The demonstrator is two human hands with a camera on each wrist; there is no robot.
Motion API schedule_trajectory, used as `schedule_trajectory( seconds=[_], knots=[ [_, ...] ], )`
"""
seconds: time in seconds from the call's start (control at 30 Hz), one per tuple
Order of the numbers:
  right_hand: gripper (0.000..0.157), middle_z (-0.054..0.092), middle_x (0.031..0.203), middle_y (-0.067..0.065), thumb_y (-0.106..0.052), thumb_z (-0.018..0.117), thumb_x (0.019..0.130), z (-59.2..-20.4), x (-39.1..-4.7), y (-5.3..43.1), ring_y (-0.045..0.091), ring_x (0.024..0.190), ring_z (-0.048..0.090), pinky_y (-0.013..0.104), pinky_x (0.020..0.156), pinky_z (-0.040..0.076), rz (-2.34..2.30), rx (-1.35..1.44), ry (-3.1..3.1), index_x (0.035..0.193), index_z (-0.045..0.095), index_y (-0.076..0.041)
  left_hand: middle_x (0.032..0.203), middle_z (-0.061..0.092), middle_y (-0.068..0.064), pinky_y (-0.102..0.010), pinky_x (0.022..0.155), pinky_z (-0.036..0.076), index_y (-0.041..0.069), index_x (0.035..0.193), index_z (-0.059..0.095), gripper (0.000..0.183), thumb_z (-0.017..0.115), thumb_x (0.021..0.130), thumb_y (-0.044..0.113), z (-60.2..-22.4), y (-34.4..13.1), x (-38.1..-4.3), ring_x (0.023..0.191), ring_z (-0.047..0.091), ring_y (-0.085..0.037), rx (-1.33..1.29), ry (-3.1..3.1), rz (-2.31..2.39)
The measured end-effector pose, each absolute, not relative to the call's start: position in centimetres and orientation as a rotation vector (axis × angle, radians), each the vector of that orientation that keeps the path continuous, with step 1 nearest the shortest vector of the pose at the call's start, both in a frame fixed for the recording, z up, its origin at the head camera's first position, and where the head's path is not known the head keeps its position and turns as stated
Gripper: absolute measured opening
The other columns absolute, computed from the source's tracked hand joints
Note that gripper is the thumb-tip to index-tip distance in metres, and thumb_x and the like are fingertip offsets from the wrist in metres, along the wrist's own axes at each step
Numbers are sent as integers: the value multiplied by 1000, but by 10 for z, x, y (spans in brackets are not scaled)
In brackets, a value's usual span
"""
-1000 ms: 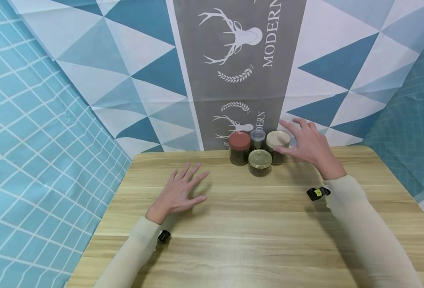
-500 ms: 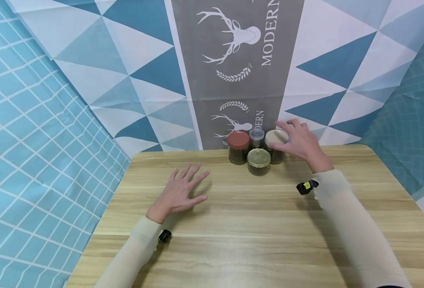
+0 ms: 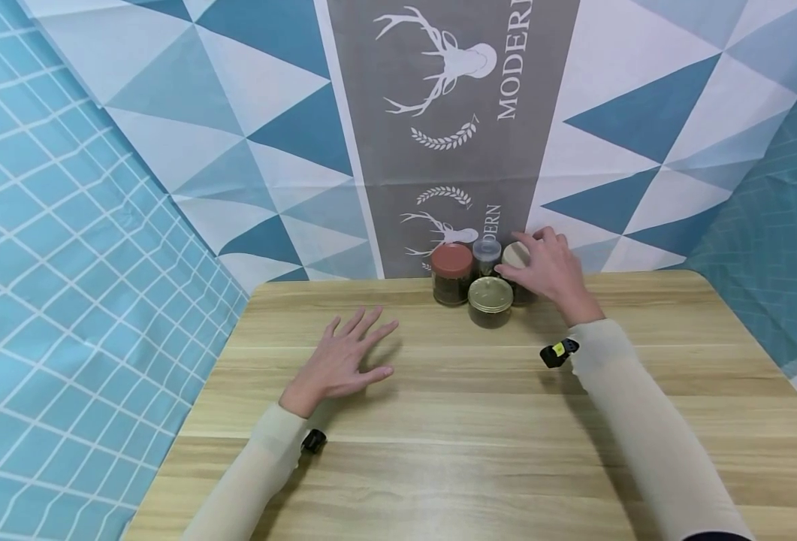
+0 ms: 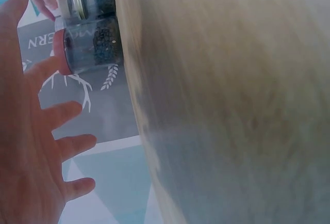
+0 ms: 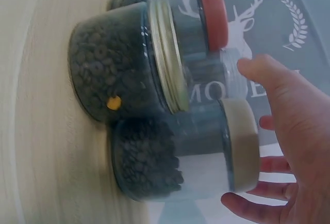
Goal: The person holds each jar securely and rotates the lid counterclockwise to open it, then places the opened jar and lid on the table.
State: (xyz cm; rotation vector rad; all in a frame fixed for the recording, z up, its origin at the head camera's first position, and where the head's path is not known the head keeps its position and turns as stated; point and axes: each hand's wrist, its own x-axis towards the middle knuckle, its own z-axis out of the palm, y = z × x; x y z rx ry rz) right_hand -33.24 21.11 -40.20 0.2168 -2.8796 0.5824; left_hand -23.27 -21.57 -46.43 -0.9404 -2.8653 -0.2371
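Four glass jars stand close together at the table's back edge. A red-lidded jar is on the left, a small clear-lidded jar behind, a gold-lidded jar in front. On the right is a cream-lidded jar, partly filled with dark pellets. My right hand hovers over the cream lid with thumb and fingers spread apart. Its thumb tip lies by the clear lid; whether it touches, I cannot tell. My left hand is held above the table with fingers spread, holding nothing.
The wooden table ends at a patterned cloth backdrop right behind the jars. Blue checked cloth borders the left side, teal cloth the right. The jars stand almost against one another.
My right hand has moved left and slightly down, from beside the cream-lidded jar to over its lid, thumb now near the clear lid. The left hand and the jars stay put.
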Motion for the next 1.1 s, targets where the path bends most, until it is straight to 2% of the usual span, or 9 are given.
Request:
schedule_trajectory(
  seconds=[0.43, 0.73, 1.1],
  knots=[
    [89, 37, 172, 30, -56, 76, 101, -421, -338, 210, 58, 143, 44, 80, 99, 53, 657, 186, -2928, 175, 43, -20, 186, 35, -13, -85, 129, 31, 35, 177, 38, 83, 56, 103, 69, -466, -217, -233, 169, 39, -48, -932, -2877, -233],
    [75, 42, 163, 32, -46, 77, 102, -431, -338, 209, 58, 138, 46, 78, 95, 54, 771, 158, -2810, 167, 53, -16, 186, 35, -14, -85, 129, 31, 35, 177, 38, 83, 55, 103, 70, -467, -219, -233, 168, 40, -49, -931, -2873, -222],
    [74, 44, 161, 31, -44, 76, 103, -429, -338, 209, 56, 139, 47, 79, 97, 53, 773, 150, -2802, 167, 54, -15, 185, 36, -15, -84, 129, 33, 34, 177, 37, 83, 57, 104, 68, -465, -220, -232, 169, 39, -48, -931, -2879, -242]
  ],
)
